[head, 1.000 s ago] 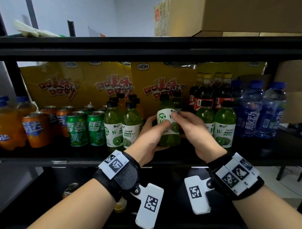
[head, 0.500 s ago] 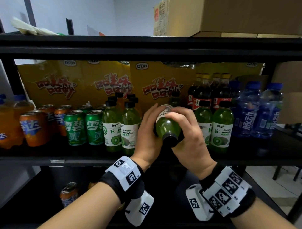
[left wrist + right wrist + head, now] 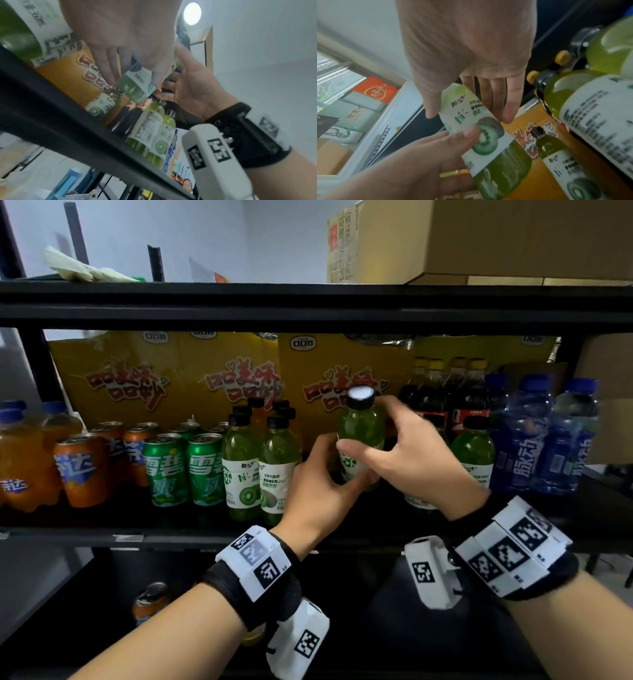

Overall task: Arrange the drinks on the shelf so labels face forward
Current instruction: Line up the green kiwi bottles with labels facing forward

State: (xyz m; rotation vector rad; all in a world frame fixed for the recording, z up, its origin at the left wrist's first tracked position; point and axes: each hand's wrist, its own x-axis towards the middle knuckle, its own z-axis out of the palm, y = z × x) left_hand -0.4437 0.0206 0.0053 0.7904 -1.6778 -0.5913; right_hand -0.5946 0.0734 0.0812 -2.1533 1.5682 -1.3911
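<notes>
Change: kiwi drink bottle [image 3: 360, 440], half a second ago tipped cap-away, now stands upright above the shelf [image 3: 205, 537].
Left hand [image 3: 322, 491]: wraps its lower label.
Right hand [image 3: 407, 453]: grasps its body.
Progress: left pair of kiwi bottles [image 3: 262, 470] face forward; this one isn't placed yet.
Hidden: its label front, behind fingers.

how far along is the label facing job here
Done: the two kiwi bottles left of the hands and the green cans show their fronts. In hand: left hand and right hand hold one kiwi bottle. Left: a kiwi bottle on the right shows its back print.
</notes>
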